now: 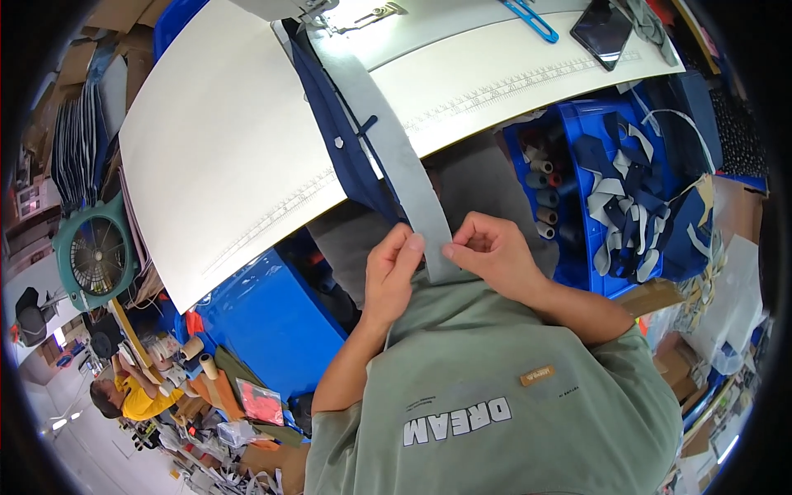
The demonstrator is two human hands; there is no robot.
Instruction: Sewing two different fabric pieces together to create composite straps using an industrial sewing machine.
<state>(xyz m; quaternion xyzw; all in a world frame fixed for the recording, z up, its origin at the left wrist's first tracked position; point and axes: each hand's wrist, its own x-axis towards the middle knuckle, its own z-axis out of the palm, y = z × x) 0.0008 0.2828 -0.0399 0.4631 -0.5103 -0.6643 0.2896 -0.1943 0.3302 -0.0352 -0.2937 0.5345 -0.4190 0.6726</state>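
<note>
A long light-grey fabric strip point(388, 124) runs from under the sewing machine's presser foot point(318, 15) down over the table edge toward me. Alongside its left edge lies navy fabric point(330, 124) with a small white mark and a short dark tab point(368, 125). My left hand point(392, 268) pinches the left edge of the strip near its lower end, thumb on top. My right hand point(491, 254) is closed at the strip's right edge, thumb and forefinger pressed together on it. The fingertips partly hide the edges they grip.
The white sewing table point(223, 157) carries printed rulers, blue thread snips point(532, 21) and a dark phone point(602, 33). At right, a blue crate point(606, 272) holds fabric scraps beside thread spools point(540, 181). A blue box point(268, 322) and green fan point(97, 254) are at left.
</note>
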